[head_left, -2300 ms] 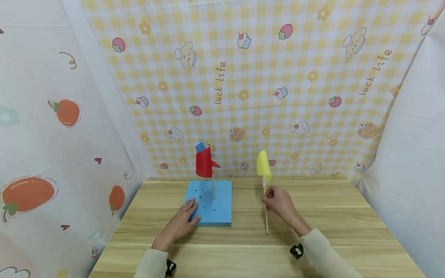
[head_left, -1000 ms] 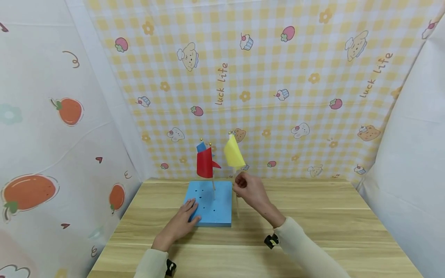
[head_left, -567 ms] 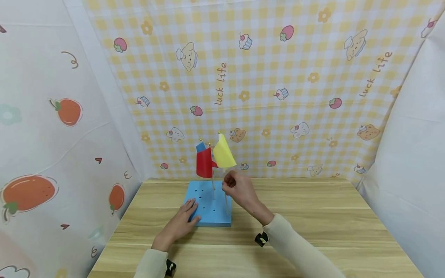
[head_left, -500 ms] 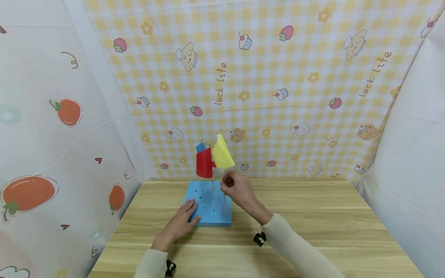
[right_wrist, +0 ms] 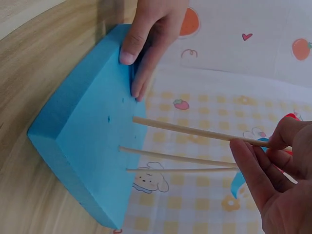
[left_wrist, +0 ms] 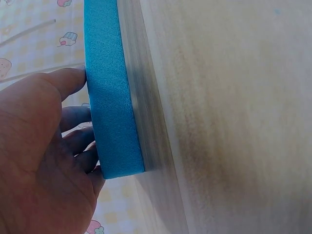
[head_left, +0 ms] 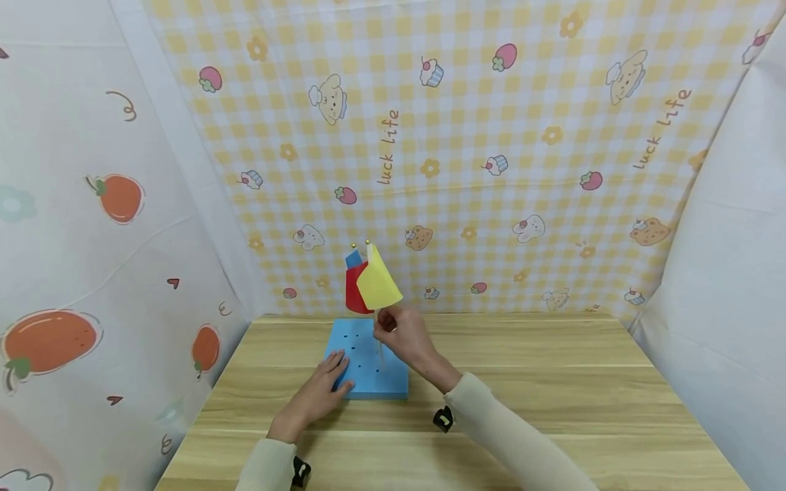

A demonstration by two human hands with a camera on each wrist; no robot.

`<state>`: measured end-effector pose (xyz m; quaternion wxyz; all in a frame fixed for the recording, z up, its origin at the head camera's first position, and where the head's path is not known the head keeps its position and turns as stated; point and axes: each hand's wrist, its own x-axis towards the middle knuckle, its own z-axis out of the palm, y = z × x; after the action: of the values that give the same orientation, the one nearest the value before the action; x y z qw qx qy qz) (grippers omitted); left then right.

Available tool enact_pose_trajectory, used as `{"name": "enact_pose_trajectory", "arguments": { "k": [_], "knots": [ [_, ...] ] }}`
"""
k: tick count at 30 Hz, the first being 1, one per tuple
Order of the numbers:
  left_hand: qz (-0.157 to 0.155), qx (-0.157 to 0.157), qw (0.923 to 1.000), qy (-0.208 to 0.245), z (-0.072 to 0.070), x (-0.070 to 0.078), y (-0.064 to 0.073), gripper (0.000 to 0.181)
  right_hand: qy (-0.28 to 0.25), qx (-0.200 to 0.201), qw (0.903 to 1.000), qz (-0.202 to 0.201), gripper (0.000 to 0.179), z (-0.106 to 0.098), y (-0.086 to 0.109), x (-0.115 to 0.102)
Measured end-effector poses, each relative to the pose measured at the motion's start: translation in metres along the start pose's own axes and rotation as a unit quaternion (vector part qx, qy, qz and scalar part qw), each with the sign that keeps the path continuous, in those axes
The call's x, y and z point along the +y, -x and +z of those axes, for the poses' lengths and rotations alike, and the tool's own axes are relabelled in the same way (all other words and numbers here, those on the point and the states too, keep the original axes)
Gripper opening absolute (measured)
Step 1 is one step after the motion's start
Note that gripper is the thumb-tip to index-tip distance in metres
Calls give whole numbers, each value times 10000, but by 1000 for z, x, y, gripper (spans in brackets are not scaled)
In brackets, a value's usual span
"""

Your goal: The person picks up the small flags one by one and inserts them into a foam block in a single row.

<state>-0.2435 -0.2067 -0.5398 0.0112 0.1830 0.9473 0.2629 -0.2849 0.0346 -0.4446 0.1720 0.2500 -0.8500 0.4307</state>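
Note:
A blue foam board (head_left: 362, 382) dotted with small holes lies on the table. My left hand (head_left: 316, 392) rests on its left edge, fingers spread flat over the top. Between thumb and fingers my right hand (head_left: 408, 341) pinches the wooden stick (right_wrist: 190, 129) of a yellow flag (head_left: 379, 283), held over the board. In the right wrist view, that stick's lower end hovers just off the surface, near a hole. Two more sticks stand in the board; they carry a red flag (head_left: 354, 290), partly hidden behind the yellow one, and a blue flag (head_left: 353, 260).
The wooden table (head_left: 522, 423) stretches to both sides of the board. Behind it hangs a yellow checked cloth (head_left: 460, 123) with cartoon prints; white cloths close off the left and right sides. Each wrist wears a small black device.
My right hand has carried the yellow flag leftward from the bare table to above the board, where it now overlaps the red flag. My left hand has stayed in place.

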Motion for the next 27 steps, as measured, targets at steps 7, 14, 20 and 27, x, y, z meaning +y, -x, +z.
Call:
{"name": "enact_pose_trajectory", "arguments": {
  "k": [7,14,20,27],
  "knots": [
    [-28,-44,10000,9,-1,1,1,64,-25,-46,10000,-21,13,12,0,4],
    [-20,-24,10000,-53,0,0,-1,64,-27,37,9999,-156,13,19,0,10],
    [-20,-23,10000,-25,0,-1,0,64,-41,32,10000,-70,14,23,0,16],
    [-57,-49,10000,-45,-1,0,0,64,-85,56,9998,-141,12,27,0,22]
  ]
}}
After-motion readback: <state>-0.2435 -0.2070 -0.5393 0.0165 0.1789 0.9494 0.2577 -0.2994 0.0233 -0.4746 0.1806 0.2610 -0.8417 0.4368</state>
